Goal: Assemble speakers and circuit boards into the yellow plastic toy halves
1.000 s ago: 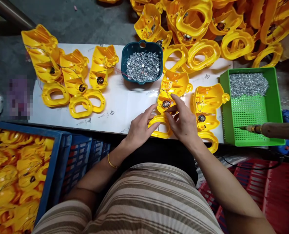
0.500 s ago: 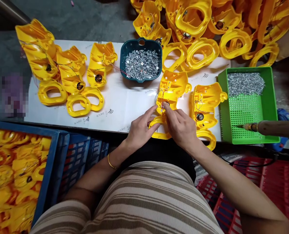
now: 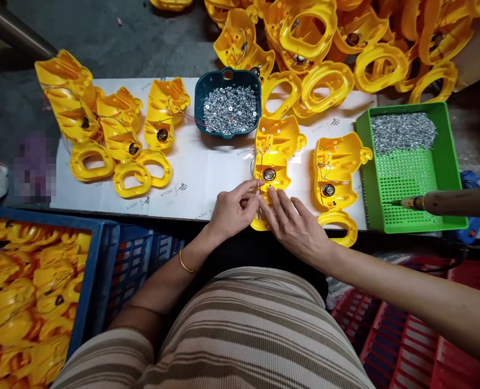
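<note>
A yellow plastic shell (image 3: pixel 278 138) lies open side up on the white-covered bench, with thin wires and a small round black speaker-like part (image 3: pixel 269 174) inside. My left hand (image 3: pixel 234 213) is at its lower left edge, fingers curled together beside a thin reddish wire; what they grip is too small to make out. My right hand (image 3: pixel 300 224) rests with fingers stretched out over the shell's lower edge, holding nothing visible. Partly under both hands is a yellow oval ring (image 3: pixel 259 222). Right of them lie a second wired shell (image 3: pixel 337 167) and another ring (image 3: pixel 351 229).
A dark teal basket (image 3: pixel 198 102) of small metal screws stands behind. At right, a green basket (image 3: pixel 401 221) holds more metal pieces, a wooden-handled tool (image 3: pixel 446 204) above it. Yellow shells (image 3: pixel 67 102) stand left; more are heaped at the back. A blue crate (image 3: pixel 89 270) sits lower left.
My right hand has drawn back from the round part and its fingers have straightened out. The yellow piece raised between my hands is now lower. The view has shifted slightly.
</note>
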Demonstrator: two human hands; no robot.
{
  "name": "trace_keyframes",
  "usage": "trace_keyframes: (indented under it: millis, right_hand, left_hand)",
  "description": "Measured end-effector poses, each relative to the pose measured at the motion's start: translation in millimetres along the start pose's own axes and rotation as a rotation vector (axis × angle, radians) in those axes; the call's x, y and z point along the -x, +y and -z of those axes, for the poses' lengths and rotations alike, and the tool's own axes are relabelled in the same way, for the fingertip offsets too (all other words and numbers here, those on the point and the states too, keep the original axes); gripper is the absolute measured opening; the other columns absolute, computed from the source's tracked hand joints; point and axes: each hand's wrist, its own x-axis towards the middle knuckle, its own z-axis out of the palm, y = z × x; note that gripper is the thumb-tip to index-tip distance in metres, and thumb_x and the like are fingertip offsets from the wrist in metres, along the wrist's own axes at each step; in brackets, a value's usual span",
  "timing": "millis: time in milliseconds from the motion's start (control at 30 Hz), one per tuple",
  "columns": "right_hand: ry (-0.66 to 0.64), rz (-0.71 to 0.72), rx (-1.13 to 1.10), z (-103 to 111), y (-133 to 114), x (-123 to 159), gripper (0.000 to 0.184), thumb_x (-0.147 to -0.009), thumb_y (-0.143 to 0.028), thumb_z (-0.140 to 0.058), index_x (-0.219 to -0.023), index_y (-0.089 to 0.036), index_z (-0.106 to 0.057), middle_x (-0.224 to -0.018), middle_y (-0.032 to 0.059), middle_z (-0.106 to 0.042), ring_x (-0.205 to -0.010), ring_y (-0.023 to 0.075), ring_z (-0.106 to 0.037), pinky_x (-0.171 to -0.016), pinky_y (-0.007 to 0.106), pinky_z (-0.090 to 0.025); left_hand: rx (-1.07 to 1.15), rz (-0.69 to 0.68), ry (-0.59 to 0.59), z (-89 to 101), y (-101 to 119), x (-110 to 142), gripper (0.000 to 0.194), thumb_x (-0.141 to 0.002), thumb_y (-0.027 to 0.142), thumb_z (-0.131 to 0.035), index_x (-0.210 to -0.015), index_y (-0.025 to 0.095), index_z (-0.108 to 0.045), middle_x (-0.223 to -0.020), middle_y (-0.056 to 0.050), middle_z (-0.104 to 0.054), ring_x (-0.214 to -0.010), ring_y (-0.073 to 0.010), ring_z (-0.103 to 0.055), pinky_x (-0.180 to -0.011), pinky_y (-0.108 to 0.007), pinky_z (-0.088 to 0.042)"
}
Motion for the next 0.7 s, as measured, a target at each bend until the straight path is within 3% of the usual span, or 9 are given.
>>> trace_keyframes:
  millis: [133, 233, 300, 433, 600, 700]
  right_hand:
    - [-0.091, -0.069, -0.213, 11, 24, -8, 0.036, -0.095, -0.016, -0.044, -0.127, -0.010, -0.058, -0.129, 0.0182, -0.063, -0.117, 0.0288, -0.057, -0.087, 0.040, -0.051]
    - [-0.041, -0.247, -0.201, 15, 42, -20, 0.027, -0.098, -0.024, -0.043, -0.113, -0.016, -0.064, -0.112, 0.0129, -0.067, -0.101, 0.0240, -0.058, -0.068, 0.032, -0.046]
    - [-0.024, -0.322, -0.135, 13, 47, -28, 0.024, -0.097, -0.023, -0.044, -0.107, -0.018, -0.065, -0.104, 0.0115, -0.065, -0.094, 0.0230, -0.057, -0.055, 0.029, -0.036]
    - [-0.070, -0.337, -0.137, 7, 45, -40, 0.021, -0.094, -0.018, -0.049, -0.108, -0.020, -0.065, -0.101, 0.0097, -0.061, -0.088, 0.0209, -0.055, -0.048, 0.028, -0.020]
    - [-0.104, -0.292, -0.137, 2, 45, -46, 0.018, -0.095, -0.021, -0.050, -0.104, -0.019, -0.065, -0.101, 0.0094, -0.060, -0.085, 0.0190, -0.055, -0.048, 0.028, -0.017]
    - [-0.071, -0.278, -0.094, -3, 46, -43, 0.020, -0.099, -0.024, -0.046, -0.105, -0.020, -0.065, -0.100, 0.0081, -0.062, -0.088, 0.0193, -0.056, -0.048, 0.029, -0.014]
  left_hand:
    - [-0.035, 0.027, 0.042, -1.7, -1, -6, 0.021, -0.088, 0.034, -0.060, -0.100, 0.018, -0.067, -0.067, 0.002, -0.068, -0.053, -0.0078, -0.060, -0.054, -0.015, -0.043]
    - [-0.024, 0.056, 0.031, -3.0, -2, -8, 0.018, -0.091, 0.035, -0.057, -0.092, 0.018, -0.065, -0.063, 0.004, -0.065, -0.051, -0.0069, -0.059, -0.052, -0.015, -0.041]
    - [0.010, 0.062, 0.014, -3.2, -3, -7, 0.018, -0.091, 0.035, -0.056, -0.093, 0.018, -0.063, -0.069, 0.003, -0.066, -0.055, -0.0074, -0.062, -0.054, -0.014, -0.043]
    - [0.017, 0.028, -0.006, -2.2, -3, -2, 0.017, -0.092, 0.034, -0.055, -0.095, 0.018, -0.061, -0.074, 0.001, -0.068, -0.061, -0.0083, -0.066, -0.056, -0.014, -0.045]
    - [-0.034, 0.023, -0.011, -2.0, -1, -2, 0.013, -0.092, 0.030, -0.054, -0.090, 0.019, -0.060, -0.064, 0.005, -0.063, -0.051, -0.0063, -0.058, -0.052, -0.015, -0.039]
    - [-0.035, 0.019, 0.000, -3.2, 0, -4, 0.013, -0.090, 0.030, -0.055, -0.087, 0.019, -0.061, -0.067, 0.004, -0.062, -0.051, -0.0058, -0.055, -0.051, -0.015, -0.038]
